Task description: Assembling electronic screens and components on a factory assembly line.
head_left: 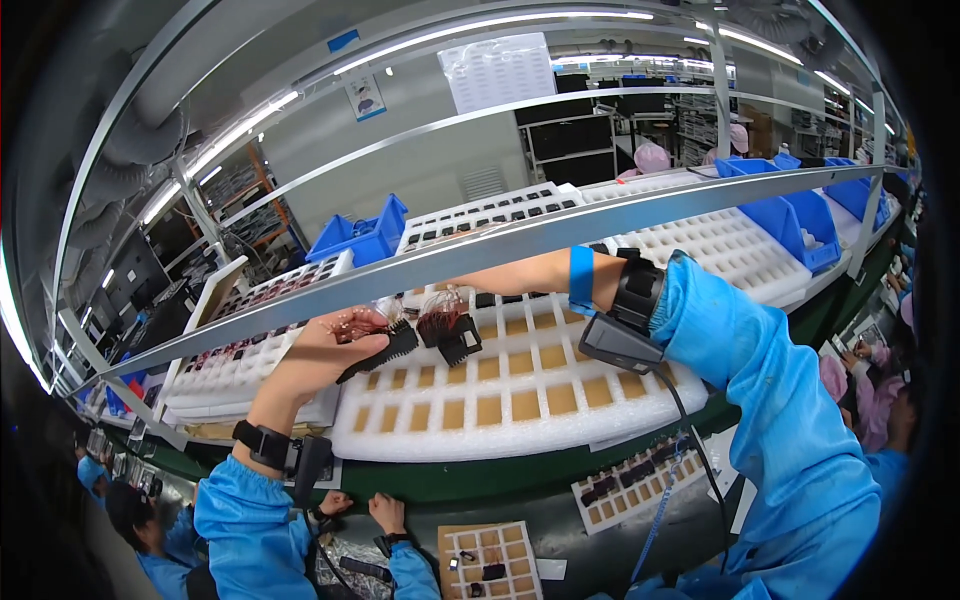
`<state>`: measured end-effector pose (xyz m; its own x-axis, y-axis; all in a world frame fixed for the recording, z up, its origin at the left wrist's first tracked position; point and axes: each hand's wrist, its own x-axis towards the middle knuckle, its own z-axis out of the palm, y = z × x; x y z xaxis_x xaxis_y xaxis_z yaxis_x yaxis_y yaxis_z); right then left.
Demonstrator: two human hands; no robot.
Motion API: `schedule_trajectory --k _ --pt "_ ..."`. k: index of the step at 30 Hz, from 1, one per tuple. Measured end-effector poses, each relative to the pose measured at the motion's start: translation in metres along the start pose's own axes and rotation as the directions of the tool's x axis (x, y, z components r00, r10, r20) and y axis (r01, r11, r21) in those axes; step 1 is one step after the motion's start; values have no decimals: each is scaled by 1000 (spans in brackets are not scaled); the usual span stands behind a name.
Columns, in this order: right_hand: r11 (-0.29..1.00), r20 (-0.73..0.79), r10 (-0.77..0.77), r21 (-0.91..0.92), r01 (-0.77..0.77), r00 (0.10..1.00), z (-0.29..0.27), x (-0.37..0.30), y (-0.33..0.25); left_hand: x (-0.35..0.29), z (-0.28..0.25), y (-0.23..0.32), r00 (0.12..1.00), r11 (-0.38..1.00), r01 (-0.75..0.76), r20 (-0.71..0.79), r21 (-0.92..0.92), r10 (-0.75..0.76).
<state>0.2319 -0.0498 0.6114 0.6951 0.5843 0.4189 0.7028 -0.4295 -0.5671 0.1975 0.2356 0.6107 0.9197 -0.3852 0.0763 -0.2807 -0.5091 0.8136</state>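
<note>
My left hand (335, 345) is closed on a black comb-like strip (385, 352) with a toothed edge, above the left part of a white foam tray (440, 440). Beside that strip, a black component (460, 340) with a bundle of thin dark red wires (440, 312) sits over the tray's cells. My right hand (500, 277) reaches in from the right; the metal rail hides most of it, fingers included. Both wrists carry black strapped devices, and a blue band (581, 280) circles my right forearm.
A metal rail (560, 228) crosses in front of my arms. Beyond it stand foam trays (700, 245) and blue bins (365, 235). A co-worker's hands (388, 512) rest low on the left, near a small compartment tray (515, 560). A cable (690, 430) hangs from my right wrist.
</note>
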Motion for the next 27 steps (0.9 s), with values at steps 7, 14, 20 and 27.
schedule_trajectory --k 7,14,20,27 --pt "977 47 124 -180 -114 991 28 -35 -6 6 5 -1 998 999 -5 67 -33 7" --pt "984 -5 71 -165 -71 997 55 -17 -18 5 1 -1 998 999 -37 56 13 36" --pt "991 2 125 51 -125 992 47 -11 -9 -1 6 12 998 998 -15 55 -65 19" --pt "820 135 161 533 -209 978 26 -23 -12 -32 12 33 995 982 -89 -62 -168 79"
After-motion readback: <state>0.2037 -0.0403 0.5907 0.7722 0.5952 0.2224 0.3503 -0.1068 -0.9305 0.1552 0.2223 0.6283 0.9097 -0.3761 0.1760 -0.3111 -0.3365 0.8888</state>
